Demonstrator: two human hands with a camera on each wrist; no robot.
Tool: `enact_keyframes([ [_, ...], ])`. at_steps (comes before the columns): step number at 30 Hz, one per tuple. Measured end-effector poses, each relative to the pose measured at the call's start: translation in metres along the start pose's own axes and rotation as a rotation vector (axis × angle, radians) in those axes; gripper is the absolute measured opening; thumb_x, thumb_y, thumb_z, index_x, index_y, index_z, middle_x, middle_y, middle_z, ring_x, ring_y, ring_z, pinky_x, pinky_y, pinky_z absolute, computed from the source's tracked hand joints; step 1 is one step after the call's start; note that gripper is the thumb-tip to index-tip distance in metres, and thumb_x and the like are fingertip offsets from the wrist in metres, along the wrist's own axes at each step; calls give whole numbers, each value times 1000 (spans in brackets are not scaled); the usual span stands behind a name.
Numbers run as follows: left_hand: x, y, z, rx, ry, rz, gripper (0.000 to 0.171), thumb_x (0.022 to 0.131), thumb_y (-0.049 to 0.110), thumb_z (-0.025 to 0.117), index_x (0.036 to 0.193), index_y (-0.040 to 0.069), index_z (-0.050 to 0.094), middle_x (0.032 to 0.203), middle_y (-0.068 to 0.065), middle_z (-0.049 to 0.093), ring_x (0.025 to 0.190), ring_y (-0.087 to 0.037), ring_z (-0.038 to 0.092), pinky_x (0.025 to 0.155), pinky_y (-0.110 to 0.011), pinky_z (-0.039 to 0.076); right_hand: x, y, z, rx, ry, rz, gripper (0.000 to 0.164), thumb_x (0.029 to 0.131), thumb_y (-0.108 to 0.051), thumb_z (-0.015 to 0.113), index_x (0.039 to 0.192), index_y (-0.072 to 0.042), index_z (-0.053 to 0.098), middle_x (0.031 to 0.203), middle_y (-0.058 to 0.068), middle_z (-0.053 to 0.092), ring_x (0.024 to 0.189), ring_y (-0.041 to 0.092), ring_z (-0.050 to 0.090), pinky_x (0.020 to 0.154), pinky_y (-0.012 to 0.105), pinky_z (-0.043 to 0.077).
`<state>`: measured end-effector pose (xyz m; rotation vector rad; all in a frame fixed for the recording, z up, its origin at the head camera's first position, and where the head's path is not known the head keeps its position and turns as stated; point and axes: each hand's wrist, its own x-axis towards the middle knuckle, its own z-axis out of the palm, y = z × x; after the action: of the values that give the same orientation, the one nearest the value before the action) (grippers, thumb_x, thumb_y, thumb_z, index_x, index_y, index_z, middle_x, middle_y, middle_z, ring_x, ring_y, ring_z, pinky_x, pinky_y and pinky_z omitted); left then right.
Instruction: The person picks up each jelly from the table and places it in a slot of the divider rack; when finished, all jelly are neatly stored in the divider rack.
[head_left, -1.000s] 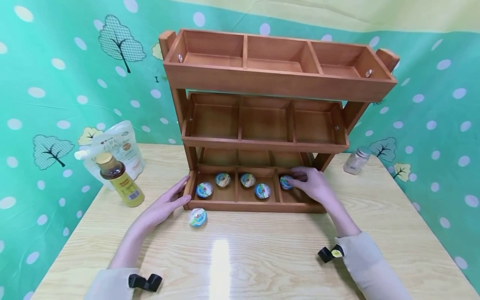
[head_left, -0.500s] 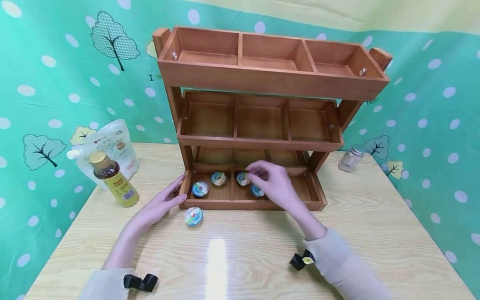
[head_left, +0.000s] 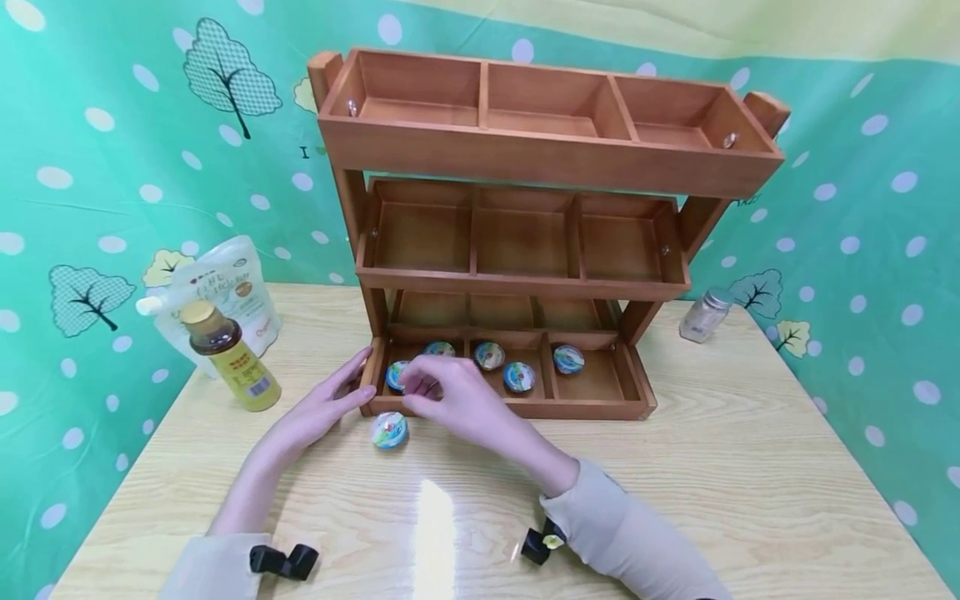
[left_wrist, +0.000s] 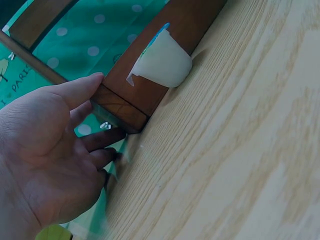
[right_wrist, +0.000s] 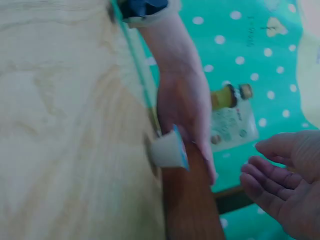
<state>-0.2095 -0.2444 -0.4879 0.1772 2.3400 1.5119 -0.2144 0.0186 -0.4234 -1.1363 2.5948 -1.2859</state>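
In the head view my left hand [head_left: 322, 410] rests against the left end of the wooden rack's bottom tray [head_left: 517, 409]. The left wrist view shows its thumb on the tray's corner. My right hand [head_left: 457, 396], fingers loosely bent and holding nothing, hovers over the left compartment's front. Partly hidden behind it are two small lidded cups [head_left: 395, 375]. Two more cups [head_left: 519, 377] lie in the middle compartment and a single cup [head_left: 568, 360] in the right one. On the table before the tray stands another white cup [left_wrist: 162, 60] with a blue printed lid.
Above the bottom tray rise the rack's middle tier [head_left: 525, 287] and top tier [head_left: 547, 143], each with three compartments. Left of it stand a yellow-labelled bottle [head_left: 240, 367] and a white spouted pouch [head_left: 225, 292]. A glass shaker [head_left: 707, 315] stands to the right.
My right hand has let go of the cup in the right compartment and swung left across the tray to the left compartment. The left hand stays at the tray's end.
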Motion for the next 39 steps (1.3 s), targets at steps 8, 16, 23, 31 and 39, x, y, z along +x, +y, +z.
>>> enact_keyframes([
  [8,1,1,1,-17,-9,11,73,107,45,50,166,36,8,175,-13,7,160,-46,5,121,-76,17,-5,-2,22,-195,-127,-4,34,92,-24,79,123,-10,73,114,0,78,101,8,73,88,15,58],
  [16,2,1,0,-6,-8,-3,73,107,46,50,166,37,7,175,-14,7,160,-46,6,120,-76,18,-6,0,29,-328,-148,-2,40,89,-34,81,124,-15,74,109,-6,80,90,2,73,75,9,54],
  [23,0,3,0,8,-7,-1,75,107,45,52,166,38,7,176,-12,7,159,-49,8,117,-78,24,-5,2,38,-380,-166,-33,46,88,-37,83,127,-16,72,109,-7,79,84,3,73,72,11,54],
  [31,0,4,0,1,-2,5,75,106,46,53,166,37,9,176,-9,7,160,-47,5,119,-77,19,-1,3,45,-340,-204,-31,40,88,-30,83,124,-14,73,109,-7,78,74,-2,60,64,7,44],
  [39,0,0,1,-9,-3,-8,74,106,49,51,166,38,9,175,-14,9,160,-45,8,121,-74,20,0,5,49,-301,-251,-3,46,86,-31,83,128,-14,73,122,-5,77,96,-4,68,77,7,50],
])
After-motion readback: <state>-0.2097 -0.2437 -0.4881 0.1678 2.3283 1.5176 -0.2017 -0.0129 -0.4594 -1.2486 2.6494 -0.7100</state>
